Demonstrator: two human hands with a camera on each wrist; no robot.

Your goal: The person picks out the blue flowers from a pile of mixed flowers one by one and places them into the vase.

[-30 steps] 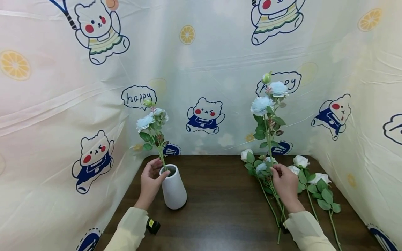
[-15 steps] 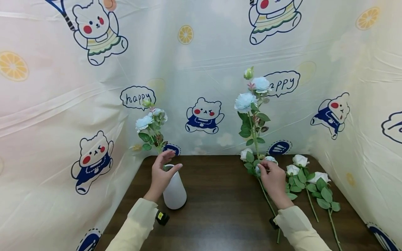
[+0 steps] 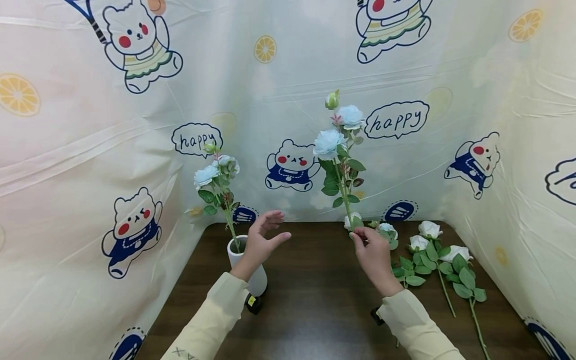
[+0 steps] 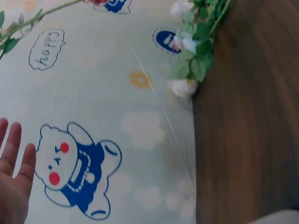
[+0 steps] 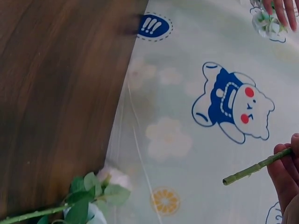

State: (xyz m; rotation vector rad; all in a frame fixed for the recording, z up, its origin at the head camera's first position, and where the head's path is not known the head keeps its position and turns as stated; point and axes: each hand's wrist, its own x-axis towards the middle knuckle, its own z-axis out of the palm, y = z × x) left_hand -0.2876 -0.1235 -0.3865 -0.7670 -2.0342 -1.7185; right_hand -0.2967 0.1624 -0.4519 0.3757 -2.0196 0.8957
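Note:
My right hand (image 3: 375,255) pinches the stem of a pale blue artificial flower spray (image 3: 329,143) and holds it upright above the table, right of centre. In the right wrist view the cut lower end of that stem (image 5: 257,167) sticks out past the fingers. My left hand (image 3: 261,242) is in the air, fingers spread and thumb apart, holding nothing; its forearm partly hides the white vase (image 3: 258,281). A similar blue flower spray (image 3: 207,177) stands in the vase, leaning left, its stem inside the mouth.
Several artificial flowers lie on the right of the dark wooden table (image 3: 310,310), among them a white rose (image 3: 429,230) and another white rose (image 3: 456,254). Printed cloth (image 3: 288,75) hangs behind and along both sides of the table.
My left hand has let go at the vase's mouth and moved right, away from the standing spray. My right hand has carried its flower spray left from above the lying flowers.

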